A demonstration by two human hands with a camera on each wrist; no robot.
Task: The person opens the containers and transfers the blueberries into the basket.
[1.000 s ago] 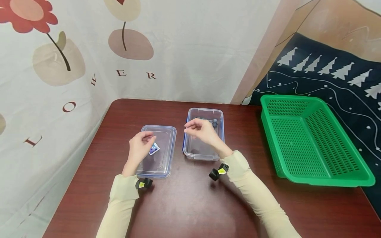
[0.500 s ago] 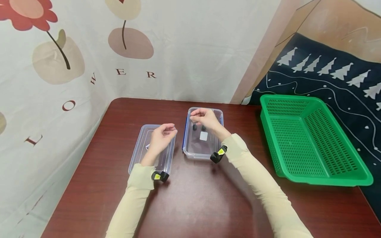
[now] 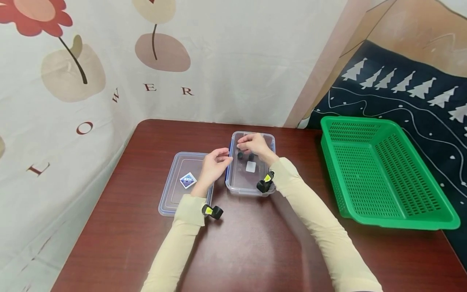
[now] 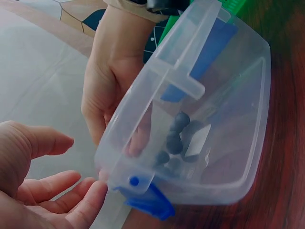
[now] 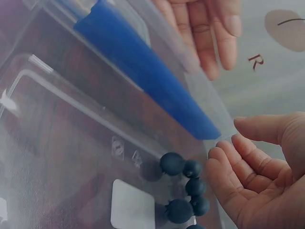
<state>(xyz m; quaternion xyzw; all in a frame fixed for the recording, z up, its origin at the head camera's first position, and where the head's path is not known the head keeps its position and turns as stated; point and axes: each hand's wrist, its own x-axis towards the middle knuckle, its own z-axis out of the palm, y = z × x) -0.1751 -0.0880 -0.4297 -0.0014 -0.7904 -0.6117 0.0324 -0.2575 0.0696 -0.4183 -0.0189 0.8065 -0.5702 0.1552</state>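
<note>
Box point(image 3: 243, 179), clear and open-topped, stood on a table point(image 3: 248, 243), dark berry-like balls point(image 5: 195, 186) inside. The right hand point(image 3: 255, 146) was above it, the left hand point(image 3: 214, 164) beside it, fingers loosely bent, gripping nothing visible. The step seemed a reach for balls; lifting one called for a gentle pinch.

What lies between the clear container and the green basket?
In the head view, the right sleeve slants over otherwise bare tabletop between the clear container and green basket.
</note>
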